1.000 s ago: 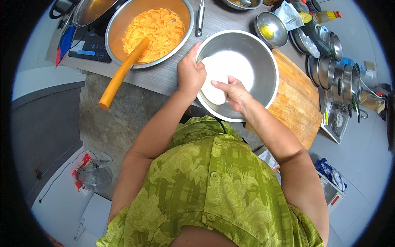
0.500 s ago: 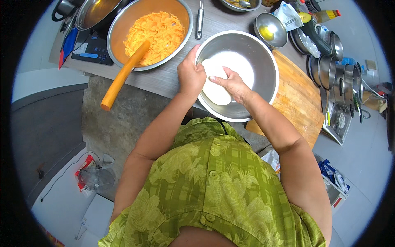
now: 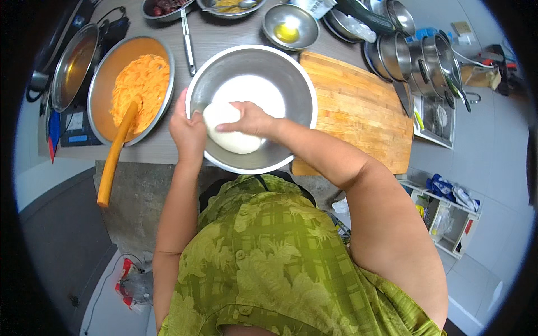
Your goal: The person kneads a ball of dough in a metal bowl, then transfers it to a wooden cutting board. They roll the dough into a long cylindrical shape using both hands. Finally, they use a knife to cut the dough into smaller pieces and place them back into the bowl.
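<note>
A large steel mixing bowl (image 3: 291,84) sits on the grey counter in front of me, dusted white inside. A smooth white lump of dough (image 3: 230,140) lies against its near wall. My right hand (image 3: 249,119) presses down on top of the dough with curled fingers. My left hand (image 3: 188,131) grips the bowl's near left rim, thumb side touching the dough.
Left of the bowl stands a wide pan of shredded orange food (image 3: 140,84) with an orange-handled spatula (image 3: 115,157) jutting over the counter edge. A wooden cutting board (image 3: 358,112) lies to the right. Small steel bowls (image 3: 290,25), stacked pots (image 3: 414,53) and a lidded pan (image 3: 73,64) crowd the back.
The dough has been gathered toward the near left wall of the bowl, and my right hand has shifted left onto it. My left hand stays on the rim.
</note>
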The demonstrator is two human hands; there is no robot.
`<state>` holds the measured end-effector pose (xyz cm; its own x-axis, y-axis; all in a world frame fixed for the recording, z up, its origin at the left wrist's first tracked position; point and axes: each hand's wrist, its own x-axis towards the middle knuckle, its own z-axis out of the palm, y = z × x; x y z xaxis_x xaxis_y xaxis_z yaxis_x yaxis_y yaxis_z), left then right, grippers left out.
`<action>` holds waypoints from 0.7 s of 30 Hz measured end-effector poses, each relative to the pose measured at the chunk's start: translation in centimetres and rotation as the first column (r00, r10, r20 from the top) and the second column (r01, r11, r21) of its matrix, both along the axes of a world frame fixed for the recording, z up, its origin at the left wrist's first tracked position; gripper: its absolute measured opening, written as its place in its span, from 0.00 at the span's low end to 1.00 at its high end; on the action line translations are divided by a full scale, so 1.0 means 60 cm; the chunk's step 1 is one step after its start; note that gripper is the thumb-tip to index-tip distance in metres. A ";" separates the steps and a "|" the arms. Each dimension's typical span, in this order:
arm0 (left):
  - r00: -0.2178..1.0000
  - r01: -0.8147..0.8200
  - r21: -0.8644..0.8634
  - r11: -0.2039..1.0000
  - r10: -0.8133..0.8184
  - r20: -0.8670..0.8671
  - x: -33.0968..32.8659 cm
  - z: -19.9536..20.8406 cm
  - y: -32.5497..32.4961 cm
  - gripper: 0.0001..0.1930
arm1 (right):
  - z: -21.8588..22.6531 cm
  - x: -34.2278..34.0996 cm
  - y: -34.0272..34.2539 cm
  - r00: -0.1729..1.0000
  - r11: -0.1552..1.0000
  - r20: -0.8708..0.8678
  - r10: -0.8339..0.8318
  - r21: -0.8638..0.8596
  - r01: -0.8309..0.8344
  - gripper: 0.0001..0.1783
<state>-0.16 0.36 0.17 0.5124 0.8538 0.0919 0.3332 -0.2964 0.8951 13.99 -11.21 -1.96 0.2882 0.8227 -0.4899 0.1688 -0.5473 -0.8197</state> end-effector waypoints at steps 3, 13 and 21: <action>1.000 -0.012 -0.034 0.999 0.013 0.026 0.007 0.009 0.001 0.28 | 0.002 -0.018 -0.014 0.999 0.985 -0.042 0.011 0.170 -0.004 0.42; 1.000 0.002 -0.079 0.997 0.000 0.020 -0.001 0.010 -0.009 0.28 | -0.017 0.030 -0.012 0.457 0.977 -0.864 -0.211 -0.177 0.116 0.37; 1.000 0.004 -0.005 1.000 -0.004 -0.014 -0.015 0.012 0.004 0.27 | 0.072 0.104 -0.094 0.264 0.910 -0.954 -0.140 -0.020 0.413 0.29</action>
